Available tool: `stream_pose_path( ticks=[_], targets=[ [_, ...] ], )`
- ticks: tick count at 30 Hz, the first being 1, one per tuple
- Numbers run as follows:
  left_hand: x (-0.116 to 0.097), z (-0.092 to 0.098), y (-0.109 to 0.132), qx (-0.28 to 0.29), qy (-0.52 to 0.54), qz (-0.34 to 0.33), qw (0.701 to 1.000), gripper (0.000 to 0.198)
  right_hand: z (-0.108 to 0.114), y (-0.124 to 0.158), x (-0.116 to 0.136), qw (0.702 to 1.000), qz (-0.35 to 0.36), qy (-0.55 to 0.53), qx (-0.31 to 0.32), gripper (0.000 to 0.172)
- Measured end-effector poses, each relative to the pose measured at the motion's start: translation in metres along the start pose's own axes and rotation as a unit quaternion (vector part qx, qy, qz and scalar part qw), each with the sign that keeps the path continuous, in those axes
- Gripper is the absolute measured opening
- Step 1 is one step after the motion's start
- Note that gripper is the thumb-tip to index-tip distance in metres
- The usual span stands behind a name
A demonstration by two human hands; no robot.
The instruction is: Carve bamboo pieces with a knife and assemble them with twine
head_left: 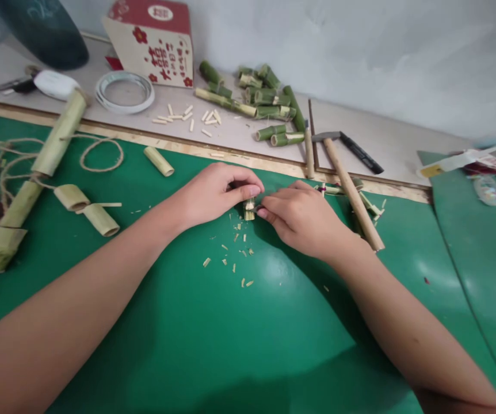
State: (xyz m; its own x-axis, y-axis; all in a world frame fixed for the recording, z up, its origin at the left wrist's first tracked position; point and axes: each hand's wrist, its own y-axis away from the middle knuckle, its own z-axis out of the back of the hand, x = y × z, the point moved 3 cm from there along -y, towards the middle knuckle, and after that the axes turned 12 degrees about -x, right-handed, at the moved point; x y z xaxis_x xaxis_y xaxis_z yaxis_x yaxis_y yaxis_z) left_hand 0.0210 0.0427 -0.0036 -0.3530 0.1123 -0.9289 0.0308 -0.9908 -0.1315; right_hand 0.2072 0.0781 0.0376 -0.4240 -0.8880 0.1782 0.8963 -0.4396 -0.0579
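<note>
Head: L hand (220, 191) pinches bamboo pc (249, 215); R hand (300, 215) curled, grip unclear; wood edge (187, 149) beyond, mat (213, 339) nearside.

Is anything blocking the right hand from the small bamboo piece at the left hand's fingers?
Nothing visible blocks it: the right hand is close beside the bamboo piece, and the loose shavings lie nearer the camera.

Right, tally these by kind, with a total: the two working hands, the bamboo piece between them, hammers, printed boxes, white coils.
Left hand and right hand: 2
Bamboo piece between them: 1
Hammer: 1
Printed box: 1
White coil: 1
Total: 6
</note>
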Motion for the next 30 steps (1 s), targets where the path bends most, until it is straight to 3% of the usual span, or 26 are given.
stream_pose_path(
  ticks=[14, 20, 27, 30],
  targets=[
    [0.002, -0.001, 0.001, -0.019, -0.015, 0.013, 1.000, 0.023, -0.012, 0.001, 0.014, 0.998, -0.036, 0.042, 0.014, 0.033],
    [0.002, 0.000, 0.001, -0.027, -0.020, 0.012, 0.999, 0.025, -0.009, 0.008, 0.026, 0.997, -0.006, 0.059, 0.039, 0.033],
    [0.001, 0.000, 0.000, -0.021, -0.019, 0.004, 1.000, 0.023, -0.007, 0.006, 0.008, 0.997, -0.028, 0.047, -0.048, 0.036],
    [0.000, 0.000, 0.000, -0.021, -0.021, 0.005, 1.000, 0.024, -0.006, 0.005, 0.004, 0.998, -0.024, 0.035, -0.056, 0.037]
  ],
)
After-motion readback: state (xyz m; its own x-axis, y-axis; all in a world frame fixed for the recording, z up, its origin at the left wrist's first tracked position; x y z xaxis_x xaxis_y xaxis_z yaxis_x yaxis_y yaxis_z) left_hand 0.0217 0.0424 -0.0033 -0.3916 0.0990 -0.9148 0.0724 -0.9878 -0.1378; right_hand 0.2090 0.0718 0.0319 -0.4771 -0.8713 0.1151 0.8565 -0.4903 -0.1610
